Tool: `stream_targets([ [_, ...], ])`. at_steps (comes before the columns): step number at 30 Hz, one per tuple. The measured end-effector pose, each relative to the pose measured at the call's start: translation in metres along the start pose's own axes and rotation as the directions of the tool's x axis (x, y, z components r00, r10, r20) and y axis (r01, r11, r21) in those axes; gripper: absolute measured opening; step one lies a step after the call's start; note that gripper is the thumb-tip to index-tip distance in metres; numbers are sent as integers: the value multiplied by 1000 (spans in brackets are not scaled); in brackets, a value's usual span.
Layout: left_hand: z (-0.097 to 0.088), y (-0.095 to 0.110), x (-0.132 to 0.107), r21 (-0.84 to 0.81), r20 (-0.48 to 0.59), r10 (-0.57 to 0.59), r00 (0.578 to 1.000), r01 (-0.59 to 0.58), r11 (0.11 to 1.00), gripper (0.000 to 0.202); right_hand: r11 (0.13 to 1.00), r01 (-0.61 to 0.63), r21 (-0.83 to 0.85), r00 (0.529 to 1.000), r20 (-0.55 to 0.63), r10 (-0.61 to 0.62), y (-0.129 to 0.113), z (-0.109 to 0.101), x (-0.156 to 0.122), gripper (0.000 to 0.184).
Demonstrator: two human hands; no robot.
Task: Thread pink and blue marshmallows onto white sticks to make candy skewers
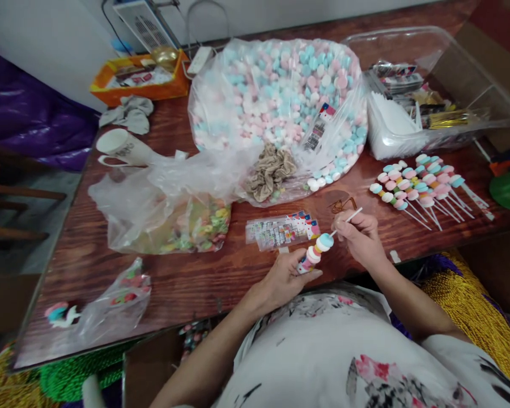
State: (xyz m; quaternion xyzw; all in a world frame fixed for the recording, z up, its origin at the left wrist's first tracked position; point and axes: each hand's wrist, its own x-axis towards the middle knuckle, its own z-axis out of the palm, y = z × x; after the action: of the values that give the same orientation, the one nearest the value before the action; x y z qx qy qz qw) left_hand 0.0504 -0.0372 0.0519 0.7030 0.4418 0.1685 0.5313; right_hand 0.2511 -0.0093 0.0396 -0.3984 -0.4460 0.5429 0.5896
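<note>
Near the table's front edge, my left hand [289, 276] wraps round the lower part of a marshmallow skewer [317, 252] stacked with white, blue, pink and yellow sweets. My right hand [360, 235] pinches its thin white stick [349, 220], which points up and to the right from the blue end marshmallow. Something printed shows at the skewer's lower end by my left fingers. Just beyond my hands lie several flat printed wrappers [280, 231]. A pile of finished marshmallow skewers [420, 184] rests to the right, sticks toward me.
A big clear bag of pastel marshmallows [276, 85] covers the back middle, with a brown scrunchie [272, 173] on its gathered plastic. Left are a bag of gummies [195, 226], a white mug [125, 148] and an orange basket [142, 85]. A clear bin [446, 127] stands back right.
</note>
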Motion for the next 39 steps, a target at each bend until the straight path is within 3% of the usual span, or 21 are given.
stream_targets([
  [3,-2,5,1,-116,102,-19,995,31,993,23,1000,14,26,998,58,-16,-2,0,3,21],
  [7,-6,8,3,-182,288,9,958,45,982,35,1000,11,26,982,188,-16,-7,0,9,26],
  [12,-6,7,3,-244,358,13,934,80,966,41,999,-4,52,965,260,-10,-9,5,13,16],
  [17,-2,1,3,-403,196,-99,976,172,899,38,998,-30,58,978,207,17,-6,7,8,17],
  [23,4,-7,9,-427,23,-95,995,95,899,42,989,-90,121,992,94,78,-7,2,4,22],
  [28,7,-9,14,-30,-77,-2,997,0,1000,37,985,-85,148,994,88,72,-9,0,4,24],
  [31,8,-6,15,168,-31,31,999,-25,986,33,997,-53,59,992,114,46,-10,2,4,24],
  [33,9,-5,15,211,14,4,1000,-7,977,31,999,17,-31,987,160,-12,-14,4,6,21],
  [36,10,-4,14,117,32,-24,999,20,993,32,983,149,-108,958,262,-116,-20,7,10,17],
  [39,10,-3,12,-111,-10,-1,1000,0,994,29,989,132,-61,958,262,-111,-20,8,13,18],
])
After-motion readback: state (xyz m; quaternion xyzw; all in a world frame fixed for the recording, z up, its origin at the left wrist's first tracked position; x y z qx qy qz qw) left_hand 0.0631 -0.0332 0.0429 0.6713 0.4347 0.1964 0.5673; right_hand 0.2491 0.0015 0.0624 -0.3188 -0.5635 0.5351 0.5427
